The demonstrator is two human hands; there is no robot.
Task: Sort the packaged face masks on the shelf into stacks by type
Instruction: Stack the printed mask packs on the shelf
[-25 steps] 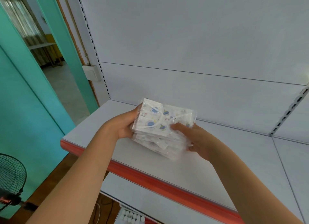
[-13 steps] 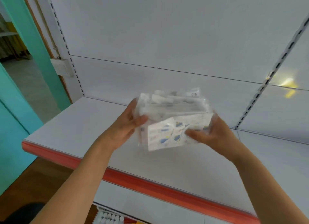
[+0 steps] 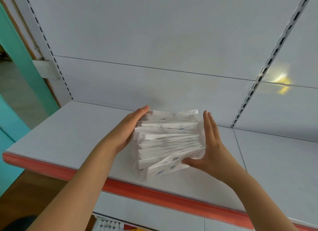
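- Your left hand (image 3: 128, 127) is flat against the left side of the stack of packaged face masks (image 3: 169, 141), fingers straight
- Your right hand (image 3: 209, 144) is flat on the right side, fingers straight up, thumb tucked under the front packs
- Stack stands on edge on the white shelf (image 3: 68, 136), fanned, front packs tilting toward the orange shelf lip (image 3: 154, 193)

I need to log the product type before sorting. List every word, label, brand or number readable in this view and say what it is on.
No text can be read.
Mask packets, pressed between the left hand and right hand: small blue and grey printed marks, too blurred to read.
Shelf, its red front strip and the back panel: no lettering visible.
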